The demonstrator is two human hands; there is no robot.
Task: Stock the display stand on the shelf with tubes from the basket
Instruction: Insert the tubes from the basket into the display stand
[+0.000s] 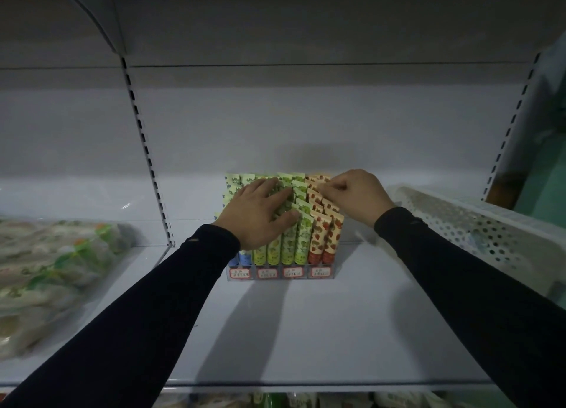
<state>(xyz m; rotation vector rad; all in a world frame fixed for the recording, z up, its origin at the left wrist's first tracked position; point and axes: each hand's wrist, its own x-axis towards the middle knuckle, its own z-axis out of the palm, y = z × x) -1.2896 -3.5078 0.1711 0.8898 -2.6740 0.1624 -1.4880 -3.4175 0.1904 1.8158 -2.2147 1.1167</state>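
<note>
A clear display stand (279, 273) sits at the back middle of the white shelf (306, 331), with red-edged labels along its front. It holds rows of upright tubes: blue tubes (244, 258) at the left, green tubes (295, 242) in the middle, red strawberry tubes (325, 239) at the right. My left hand (260, 214) lies flat, fingers straight, on the tops of the green tubes. My right hand (355, 194) pinches the top edge of a strawberry tube in a back row. The white perforated basket (477, 233) stands to the right; its contents are hard to see.
Clear bags of packaged goods (52, 269) lie on the shelf section to the left, past a slotted upright (147, 150). Another slotted upright (505, 138) stands at the right. More goods show on the shelf below (275, 401).
</note>
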